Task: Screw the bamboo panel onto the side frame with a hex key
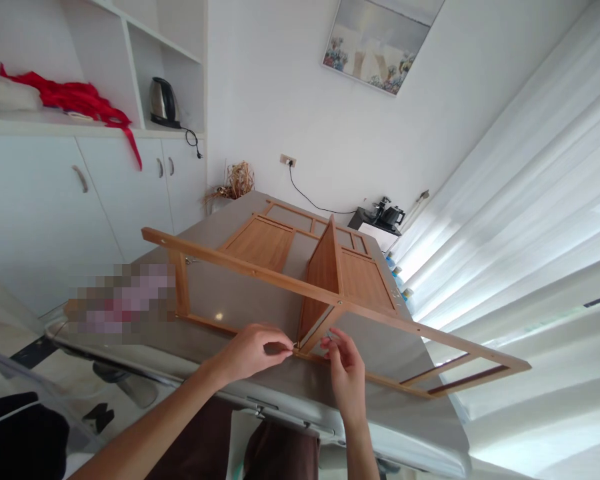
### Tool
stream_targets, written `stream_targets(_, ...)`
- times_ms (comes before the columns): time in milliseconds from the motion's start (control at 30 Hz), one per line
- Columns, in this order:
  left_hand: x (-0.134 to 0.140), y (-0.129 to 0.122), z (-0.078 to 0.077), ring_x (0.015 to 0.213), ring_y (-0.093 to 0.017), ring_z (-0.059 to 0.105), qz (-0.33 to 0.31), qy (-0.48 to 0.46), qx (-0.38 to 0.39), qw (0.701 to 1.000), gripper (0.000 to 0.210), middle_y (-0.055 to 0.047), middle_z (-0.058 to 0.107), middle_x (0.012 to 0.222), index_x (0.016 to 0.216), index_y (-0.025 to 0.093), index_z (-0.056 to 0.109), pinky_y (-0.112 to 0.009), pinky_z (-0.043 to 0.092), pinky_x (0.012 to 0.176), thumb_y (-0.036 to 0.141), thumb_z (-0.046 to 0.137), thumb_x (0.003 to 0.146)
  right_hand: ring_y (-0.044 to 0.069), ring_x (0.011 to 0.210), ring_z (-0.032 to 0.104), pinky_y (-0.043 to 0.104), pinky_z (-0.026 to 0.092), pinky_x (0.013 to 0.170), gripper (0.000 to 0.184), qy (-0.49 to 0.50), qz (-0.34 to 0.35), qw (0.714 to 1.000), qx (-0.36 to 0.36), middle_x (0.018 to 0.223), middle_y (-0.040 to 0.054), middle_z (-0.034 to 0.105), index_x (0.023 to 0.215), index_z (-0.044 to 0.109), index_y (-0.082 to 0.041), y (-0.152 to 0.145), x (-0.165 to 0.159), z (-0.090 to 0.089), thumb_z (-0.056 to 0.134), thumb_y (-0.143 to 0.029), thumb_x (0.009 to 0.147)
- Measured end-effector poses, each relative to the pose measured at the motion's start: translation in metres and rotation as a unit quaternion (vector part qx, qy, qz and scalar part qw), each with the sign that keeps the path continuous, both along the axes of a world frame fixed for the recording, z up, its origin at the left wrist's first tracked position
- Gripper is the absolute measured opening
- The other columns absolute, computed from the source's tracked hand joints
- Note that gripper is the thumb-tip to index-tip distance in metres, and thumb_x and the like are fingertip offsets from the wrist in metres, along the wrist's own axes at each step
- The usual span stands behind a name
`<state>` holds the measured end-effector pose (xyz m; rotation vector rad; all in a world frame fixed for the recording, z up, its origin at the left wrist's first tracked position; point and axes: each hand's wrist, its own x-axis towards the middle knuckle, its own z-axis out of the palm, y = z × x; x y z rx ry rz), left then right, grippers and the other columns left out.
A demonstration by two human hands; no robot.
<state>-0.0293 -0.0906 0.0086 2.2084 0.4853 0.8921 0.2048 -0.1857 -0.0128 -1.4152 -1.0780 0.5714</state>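
A wooden frame (275, 281) with slender rails stands on its long side on the grey table. A wooden panel (325, 263) meets it upright near the middle. My left hand (254, 352) pinches thumb and forefinger together at the lower rail, where the panel's upright joins it; a tiny light piece shows at the fingertips, too small to name. Just right of that joint, my right hand (347, 373) has its fingers curled and pinched around a small thin piece that looks metallic. Its kind cannot be made out.
The grey table (380, 333) extends under the frame, with a second panelled wooden frame (265, 243) lying farther back. A blurred patch (125, 300) covers the left edge. Small metal parts (193, 260) lie behind the frame's left end. White curtains (540, 200) hang at right.
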Motion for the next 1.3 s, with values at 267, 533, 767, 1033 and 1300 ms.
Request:
stream_targets(267, 0.009, 0.008, -0.009, 0.082, -0.014, 0.073, 0.007, -0.05, 0.043, 0.998, 0.011, -0.002, 0.08, 0.091, 0.097, 0.023, 0.079, -0.025, 0.055, 0.082, 0.022, 0.069, 0.099, 0.016, 0.083, 0.072, 0.032, 0.058, 0.076, 0.037, -0.156, -0.089, 0.984, 0.021, 0.098, 0.0046, 0.076, 0.112, 0.069, -0.018, 0.008, -0.018, -0.012, 0.059, -0.052, 0.101)
stream_targets(533, 0.009, 0.006, -0.013, 0.081, -0.015, 0.071, 0.011, -0.063, 0.054, 0.996, 0.008, -0.003, 0.079, 0.087, 0.098, 0.023, 0.081, -0.025, 0.056, 0.077, 0.026, 0.073, 0.097, 0.011, 0.074, 0.065, 0.029, 0.056, 0.072, 0.035, -0.235, -0.07, 0.968, 0.052, 0.083, -0.0012, 0.068, 0.093, 0.068, -0.018, -0.011, -0.017, -0.015, 0.057, -0.049, 0.104)
stream_targets(767, 0.011, 0.005, -0.013, 0.087, -0.016, 0.07, 0.042, -0.055, 0.064, 0.996, 0.017, -0.003, 0.08, 0.097, 0.106, 0.022, 0.077, -0.027, 0.055, 0.082, 0.014, 0.066, 0.097, 0.016, 0.084, 0.073, 0.027, 0.058, 0.079, 0.026, -0.21, -0.12, 0.97, 0.035, 0.104, 0.0058, 0.078, 0.113, 0.072, -0.022, -0.007, -0.023, -0.003, 0.06, -0.042, 0.101)
stream_targets(1033, 0.011, 0.008, -0.012, 0.086, -0.016, 0.07, 0.052, -0.046, 0.091, 0.993, 0.016, -0.003, 0.08, 0.094, 0.103, 0.022, 0.079, -0.028, 0.056, 0.081, 0.017, 0.064, 0.1, 0.019, 0.086, 0.077, 0.029, 0.059, 0.08, 0.035, -0.17, -0.105, 0.979, 0.033, 0.098, 0.0077, 0.08, 0.114, 0.075, -0.021, -0.007, -0.021, -0.003, 0.054, -0.046, 0.102)
stream_targets(1300, 0.005, -0.024, -0.008, 0.084, -0.015, 0.068, 0.056, -0.025, 0.121, 0.991, 0.015, -0.003, 0.078, 0.092, 0.102, 0.021, 0.077, -0.028, 0.055, 0.082, 0.015, 0.064, 0.1, 0.017, 0.067, 0.067, 0.027, 0.052, 0.067, 0.041, -0.135, -0.104, 0.985, 0.011, 0.075, 0.0038, 0.072, 0.096, 0.072, -0.021, -0.007, -0.015, -0.006, 0.052, -0.056, 0.103)
